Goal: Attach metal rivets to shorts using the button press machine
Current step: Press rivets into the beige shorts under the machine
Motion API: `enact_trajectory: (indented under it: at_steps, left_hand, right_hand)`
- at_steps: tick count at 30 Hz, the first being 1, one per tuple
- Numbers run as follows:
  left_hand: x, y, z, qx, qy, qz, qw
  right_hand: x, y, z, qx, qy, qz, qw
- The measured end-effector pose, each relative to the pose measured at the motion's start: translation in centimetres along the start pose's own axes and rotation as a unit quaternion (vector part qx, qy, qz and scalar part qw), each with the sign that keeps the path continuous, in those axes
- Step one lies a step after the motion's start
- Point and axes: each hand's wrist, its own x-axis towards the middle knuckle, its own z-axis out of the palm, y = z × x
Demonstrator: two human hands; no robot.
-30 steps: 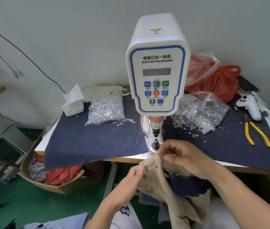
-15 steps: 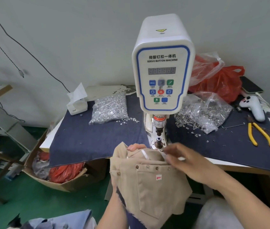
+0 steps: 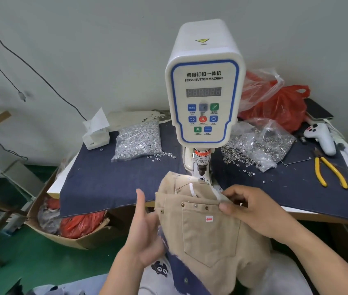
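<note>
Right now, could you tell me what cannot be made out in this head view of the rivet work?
- Left hand: fingers hidden behind the tan shorts, so its grip is unclear.
- Lower die of the button machine: covered by the waistband.
- Display digits: blurred, unreadable.
- Right hand: something small glints at a finger, too small to identify.
- Shorts' hem: cut off by the bottom edge.

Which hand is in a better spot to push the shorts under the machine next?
Probably the right hand: it pinches the beige shorts at the waistband, just below the press head. The left hand is open at the fabric's left edge, farther away.
</note>
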Motion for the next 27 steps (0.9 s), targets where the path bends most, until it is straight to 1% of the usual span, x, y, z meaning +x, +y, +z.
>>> enact_trajectory:
  at_steps: [1, 2, 3, 4, 5, 6, 7, 8, 9, 10, 11, 12, 13, 14, 15, 16, 18, 20, 21, 24, 25, 27]
  left_hand:
    - [-1.0, 0.2, 0.1, 0.042, 0.022, 0.009, 0.999]
    - [-1.0, 0.4, 0.0, 0.108, 0.029, 0.033, 0.993]
    - [-1.2, 0.4, 0.3, 0.186, 0.011, 0.056, 0.981]
    - [-1.0, 0.5, 0.0, 0.213, 0.002, 0.082, 0.974]
    - [-0.7, 0.4, -0.2, 0.198, 0.005, 0.090, 0.976]
    - [-0.7, 0.4, 0.1, 0.172, 0.015, 0.100, 0.980]
    - [-0.7, 0.4, 0.5, 0.115, 0.018, 0.099, 0.988]
    - [-1.0, 0.5, 1.2, 0.045, -0.014, 0.087, 0.995]
    - [-1.1, 0.4, 1.9, -0.014, -0.071, 0.072, 0.995]
    - [-1.3, 0.1, 2.5, -0.052, -0.104, 0.064, 0.991]
    - [-0.4, -0.8, 2.9, -0.062, -0.088, 0.047, 0.993]
    - [0.2, -1.7, 3.2, -0.026, -0.052, 0.043, 0.997]
    - [0.9, -2.8, 3.8, 0.040, -0.023, 0.045, 0.998]
    - [1.4, -4.1, 4.9, 0.121, -0.016, 0.046, 0.992]
    - [1.9, -5.2, 6.2, 0.196, -0.008, 0.053, 0.979]
    - [2.3, -6.2, 7.7, 0.262, -0.009, 0.058, 0.963]
    - [2.8, -7.7, 10.4, 0.325, -0.034, 0.042, 0.944]
    - [2.8, -9.3, 13.2, 0.382, -0.090, 0.036, 0.919]
    - [2.6, -10.3, 14.7, 0.422, -0.115, 0.047, 0.898]
    - [2.5, -13.4, 19.1, 0.551, -0.148, 0.118, 0.813]
    - [2.6, -14.5, 20.3, 0.577, -0.161, 0.136, 0.789]
    - [2.8, -16.6, 21.9, 0.596, -0.213, 0.136, 0.762]
  right_hand:
    - [0.0, 0.1, 0.1, -0.021, 0.008, 0.003, 1.000]
    - [-0.1, 0.0, 0.2, -0.041, 0.012, 0.006, 0.999]
    - [-0.2, -0.1, 0.5, -0.052, 0.011, 0.009, 0.999]
    - [-0.4, -0.3, 0.8, -0.052, 0.016, 0.011, 0.998]
    - [-0.8, -0.4, 1.2, -0.051, 0.036, 0.013, 0.998]
    - [-1.2, -0.2, 1.5, -0.070, 0.078, 0.020, 0.994]
    - [-1.9, 0.0, 1.8, -0.109, 0.133, 0.028, 0.985]
    - [-2.6, 0.1, 2.2, -0.140, 0.174, 0.047, 0.974]
    - [-3.3, 0.1, 2.8, -0.138, 0.188, 0.075, 0.970]
    - [-3.9, -0.3, 3.6, -0.070, 0.159, 0.115, 0.978]
    - [-4.7, -0.5, 4.2, 0.047, 0.117, 0.149, 0.981]
    - [-5.0, -0.7, 5.2, 0.167, 0.068, 0.176, 0.968]
    - [-5.4, -0.6, 5.6, 0.269, 0.053, 0.181, 0.945]
    - [-5.9, 0.0, 5.4, 0.320, 0.068, 0.166, 0.930]
    - [-6.3, 0.5, 5.1, 0.346, 0.094, 0.155, 0.921]
    - [-7.1, 1.1, 4.5, 0.342, 0.128, 0.148, 0.919]
    - [-9.1, 1.8, 2.5, 0.371, 0.205, 0.162, 0.891]
    - [-11.6, 3.0, 0.6, 0.375, 0.284, 0.177, 0.864]
    - [-13.0, 3.4, -0.4, 0.367, 0.314, 0.184, 0.856]
    - [-17.6, 4.5, -2.9, 0.315, 0.399, 0.203, 0.837]
    - [-19.3, 5.0, -3.8, 0.299, 0.429, 0.208, 0.826]
    - [-23.2, 6.1, -5.5, 0.289, 0.489, 0.224, 0.792]
